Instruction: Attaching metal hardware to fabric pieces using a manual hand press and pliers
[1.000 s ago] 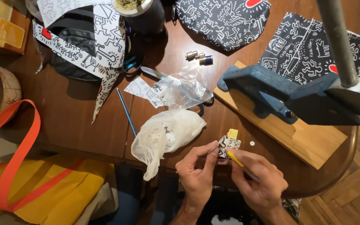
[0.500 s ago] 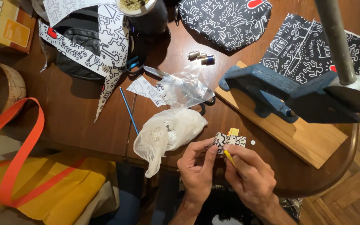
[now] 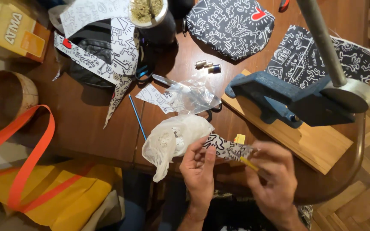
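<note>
Wooden table point(image 3: 86, 124) is bearing a blue press point(image 3: 287, 96) at two o'clock. Left hand point(image 3: 198, 169) is pinching a printed fabric scrap point(image 3: 223, 145) at six o'clock; right hand point(image 3: 273, 175) is gripping a yellow tool point(image 3: 249, 164). Scrap seems light and limp, best held by edges.

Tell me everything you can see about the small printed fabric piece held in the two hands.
The fabric piece is a small, thin scrap, white with black line figures. It lies roughly flat above the table's near edge. The left hand pinches its left end and the right hand its right end, which looks blurred. A yellow pencil-like tool lies in the right fingers beside it.
</note>
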